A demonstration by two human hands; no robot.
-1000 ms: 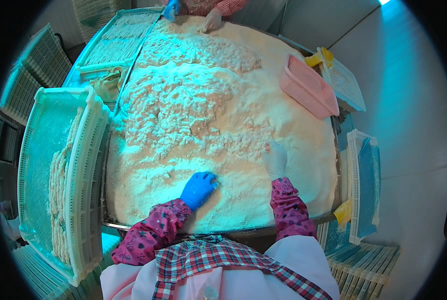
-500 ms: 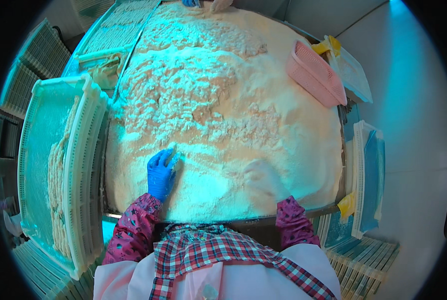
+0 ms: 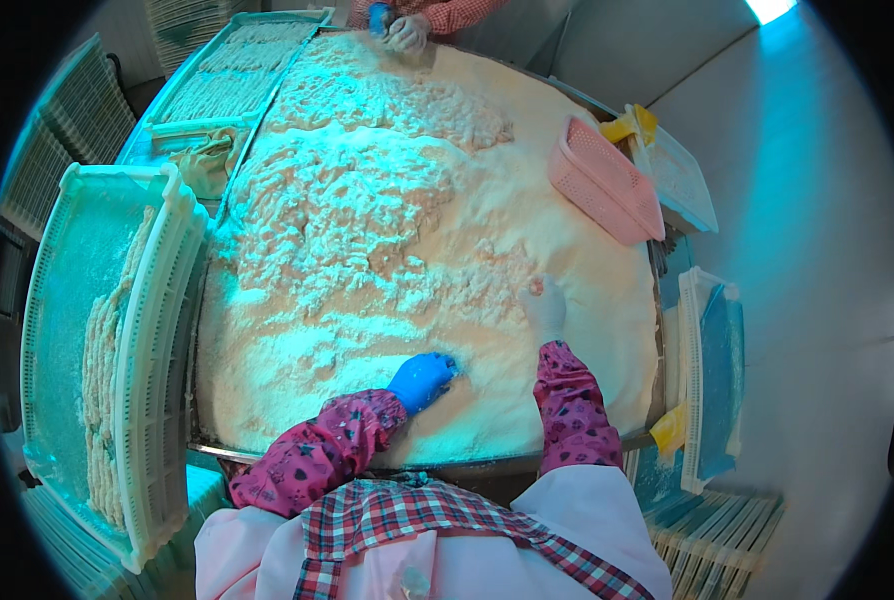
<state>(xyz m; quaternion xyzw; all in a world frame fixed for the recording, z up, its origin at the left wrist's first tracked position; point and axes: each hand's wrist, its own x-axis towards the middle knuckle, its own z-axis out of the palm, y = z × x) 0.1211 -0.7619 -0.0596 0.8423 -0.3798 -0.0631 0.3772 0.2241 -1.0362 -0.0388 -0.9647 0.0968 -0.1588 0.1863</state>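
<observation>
My left hand [image 3: 424, 380], in a blue glove, rests on the powder near the front of the table. Its fingers are curled closed, and whatever may be in them is hidden. Further right and farther out is my right hand [image 3: 545, 312], in a pale, powder-dusted glove. Its fingers close around a small pinkish piece [image 3: 537, 287], beside a patch of powder-coated pieces [image 3: 487, 270]. A broad layer of flour-like white powder [image 3: 592, 340] covers the table, with a large heap of coated, lumpy pieces [image 3: 317, 200] at the left and middle.
Left stands a stack of pale trays [image 3: 147, 370], the top one with a row of coated strips. A pink perforated basket [image 3: 607, 180] sits at the right edge, near a white tub [image 3: 682, 175]. Across the table a co-worker's hands [image 3: 402, 32] touch the powder.
My left hand has moved right and its fingers have curled in. My right hand has reached farther forward, closing on a small piece. More of the co-worker's arms shows at the far edge.
</observation>
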